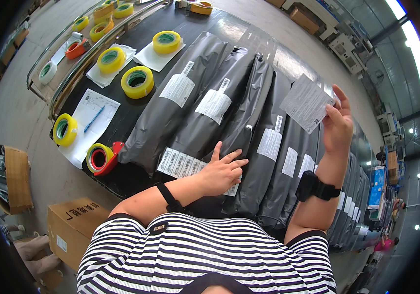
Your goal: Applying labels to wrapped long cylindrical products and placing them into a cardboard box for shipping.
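Observation:
My left hand (223, 170) lies flat, fingers spread, on a strip of white barcode labels (180, 164) at the near end of a dark grey mailer bag (190, 127). My right hand (337, 125) is raised above the bags and pinches a white printed label sheet (307, 103) by its right edge. Several grey mailer bags (264, 147) lie side by side on the black table (121, 179), each with a white label stuck on. A black band sits on each wrist.
Yellow tape rolls (137, 81) sit on white sheets at the table's far left. A red tape dispenser (101, 159) and a paper with a blue pen (92, 117) lie near the left edge. Cardboard boxes (72, 228) stand on the floor at left. More bags stack at right.

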Tool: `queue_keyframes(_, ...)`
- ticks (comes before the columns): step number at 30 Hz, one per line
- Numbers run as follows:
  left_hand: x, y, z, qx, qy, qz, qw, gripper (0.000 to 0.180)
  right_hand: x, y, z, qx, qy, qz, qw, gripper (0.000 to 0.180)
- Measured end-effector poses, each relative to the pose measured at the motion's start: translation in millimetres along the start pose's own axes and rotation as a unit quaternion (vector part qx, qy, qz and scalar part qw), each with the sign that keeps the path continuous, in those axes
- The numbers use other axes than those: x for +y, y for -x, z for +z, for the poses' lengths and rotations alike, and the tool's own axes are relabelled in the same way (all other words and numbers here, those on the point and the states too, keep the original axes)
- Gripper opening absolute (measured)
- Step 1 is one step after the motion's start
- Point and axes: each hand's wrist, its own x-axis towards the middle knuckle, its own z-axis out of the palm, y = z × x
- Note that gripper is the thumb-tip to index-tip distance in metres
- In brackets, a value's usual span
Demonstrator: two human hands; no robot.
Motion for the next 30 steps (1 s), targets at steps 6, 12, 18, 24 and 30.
queue_keyframes(6,3.3,-2.8,-9.9,0.015,-0.002,-0.001,1.000,0.016,71.5,44.9,13.1,0.044,0.592,-0.303,0.746,0.043)
queue_keyframes(12,5.0,-3.2,-7.0,0.025,-0.014,-0.001,1.000,0.016,142.2,60.1,40.5,-0.036,0.597,-0.232,0.767,0.030)
queue_keyframes(18,4.2,-1.5,-7.5,0.031,-0.028,0.001,0.999,0.016,164.6,46.6,33.5,-0.061,0.573,-0.277,0.769,0.011)
queue_keyframes(24,7.3,1.9,-16.9,0.033,-0.011,-0.010,0.999,0.014,65.5,22.6,16.5,0.195,0.511,-0.374,0.749,0.011)
queue_keyframes(30,14.7,-6.1,-79.9,-0.007,0.543,-0.103,0.833,0.017,29.6,85.0,-7.4,0.017,-0.178,-0.017,0.984,0.023)
